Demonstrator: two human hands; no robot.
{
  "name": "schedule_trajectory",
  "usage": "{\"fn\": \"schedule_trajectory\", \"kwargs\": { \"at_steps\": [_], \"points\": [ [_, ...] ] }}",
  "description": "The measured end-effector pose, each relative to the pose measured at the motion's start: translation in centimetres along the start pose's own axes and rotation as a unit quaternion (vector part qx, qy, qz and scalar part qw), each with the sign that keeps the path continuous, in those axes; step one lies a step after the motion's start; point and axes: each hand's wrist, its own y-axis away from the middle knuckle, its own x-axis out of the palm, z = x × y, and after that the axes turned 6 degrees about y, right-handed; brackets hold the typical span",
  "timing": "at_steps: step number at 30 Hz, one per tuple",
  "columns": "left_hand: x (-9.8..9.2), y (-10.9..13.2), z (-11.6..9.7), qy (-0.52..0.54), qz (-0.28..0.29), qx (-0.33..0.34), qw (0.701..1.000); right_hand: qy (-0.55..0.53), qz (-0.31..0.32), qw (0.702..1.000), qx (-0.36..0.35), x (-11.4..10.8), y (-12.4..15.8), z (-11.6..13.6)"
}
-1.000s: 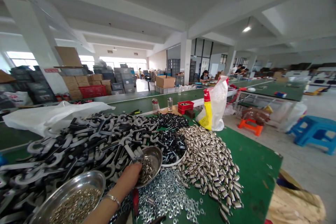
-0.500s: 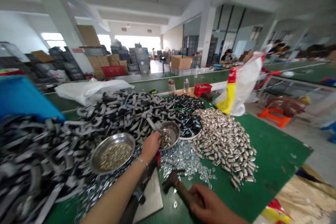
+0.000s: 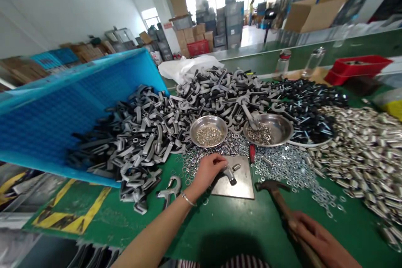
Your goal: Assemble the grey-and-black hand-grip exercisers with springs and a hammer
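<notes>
Fingertips [image 3: 223,162] of the left hand [image 3: 205,171] were drawn close at the upper end of a grey part [image 3: 231,176]; whether they were clamped on it could not be told. The grey part lay on a steel plate [image 3: 241,189] near the frame's centre, just below and right of those fingers, its long axis slanting down rightward. A short silvery cylinder [image 3: 236,167] lay beside it. The right hand [image 3: 309,232], farther off at lower right, wrapped its fingers around a hammer [image 3: 280,204], whose head sat just right of the plate.
</notes>
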Motion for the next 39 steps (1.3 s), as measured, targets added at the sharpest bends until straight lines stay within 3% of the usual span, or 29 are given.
{"fn": "schedule_trajectory", "kwargs": {
  "at_steps": [3,5,11,13,16,18,22,25,27,31,35,39],
  "points": [
    [1.2,0.2,1.0,-0.034,-0.024,0.005,0.999,0.029,0.022,0.999,-0.028,-0.6,-2.4,4.2],
    [1.8,0.1,1.5,-0.073,-0.042,0.019,0.996,0.046,0.006,0.997,-0.063,-1.1,-3.3,5.5],
    [2.4,0.1,1.7,-0.180,-0.053,0.041,0.981,0.134,-0.034,0.981,-0.136,-2.1,-4.1,5.1],
    [2.1,0.1,1.5,-0.247,-0.027,0.086,0.965,0.143,-0.017,0.980,-0.137,-2.1,-4.3,4.9],
    [1.6,0.3,1.0,-0.349,0.060,0.190,0.916,0.147,0.041,0.981,-0.119,-2.1,-4.9,5.0],
    [1.3,0.7,0.7,-0.374,0.077,0.211,0.900,0.169,0.050,0.977,-0.122,-2.1,-5.2,5.6],
    [1.5,2.5,0.5,-0.330,0.026,0.124,0.936,0.236,-0.012,0.952,-0.197,-1.8,-5.1,8.0],
    [1.8,3.5,0.8,-0.288,0.055,0.076,0.953,0.280,-0.026,0.932,-0.228,-0.9,-5.4,9.5],
    [1.9,3.7,1.0,-0.272,0.067,0.065,0.958,0.316,-0.003,0.923,-0.217,-0.3,-6.3,9.5],
    [1.8,3.5,0.9,-0.263,0.073,0.048,0.961,0.272,0.048,0.948,-0.157,-0.1,-8.4,8.3],
    [1.7,3.6,0.5,-0.249,0.072,0.037,0.965,0.218,0.018,0.970,-0.108,-0.2,-7.7,8.2],
    [1.7,3.7,0.5,-0.237,0.065,0.034,0.969,0.261,-0.018,0.948,-0.180,0.2,-6.2,9.5]
  ]
}}
